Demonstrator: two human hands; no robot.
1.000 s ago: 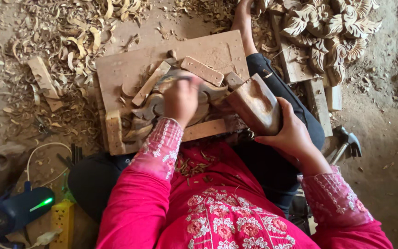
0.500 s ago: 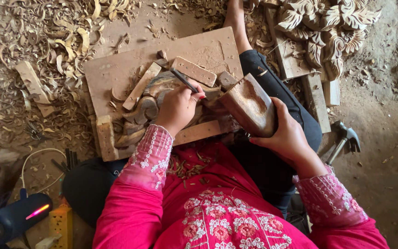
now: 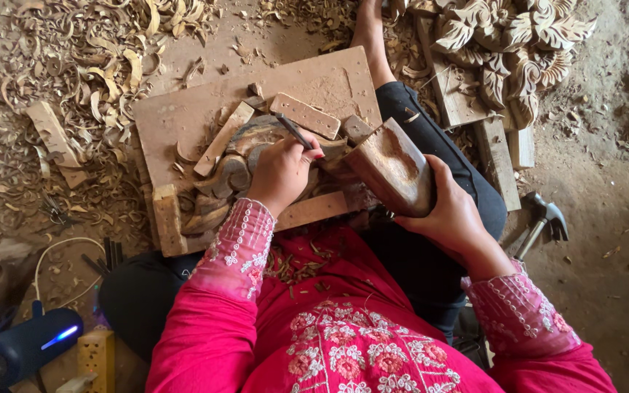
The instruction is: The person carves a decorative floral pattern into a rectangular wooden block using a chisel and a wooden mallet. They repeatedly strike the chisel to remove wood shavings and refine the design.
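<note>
Far left, on the dirt floor [image 3: 606,218]: a blue cylindrical device [image 3: 20,353] with a lit strip, a white cable [image 3: 52,251] looping off it, and a yellow socket strip [image 3: 96,358] just beside it. Above these, a thick scatter of wood shavings [image 3: 74,65] and a loose offcut [image 3: 56,142]. Centre: a flat wooden board [image 3: 183,116] carries the half-carved scroll piece [image 3: 231,171], boxed in by small wooden blocks, one [image 3: 305,115] lying along its upper edge. Left hand [image 3: 282,171] rests on the carving, fingers closed around a thin dark chisel [image 3: 294,131] whose shaft slants up and to the left. Just right of it, the right hand [image 3: 449,211] is wrapped around a heavy wooden mallet block [image 3: 394,167], its worn face turned up, held close beside the chisel but not touching it. Pink embroidered sleeves on both arms. Right: a claw hammer [image 3: 540,222] lies on the floor near the knee. Upper right: a finished floral carving [image 3: 511,36] on a plank.
</note>
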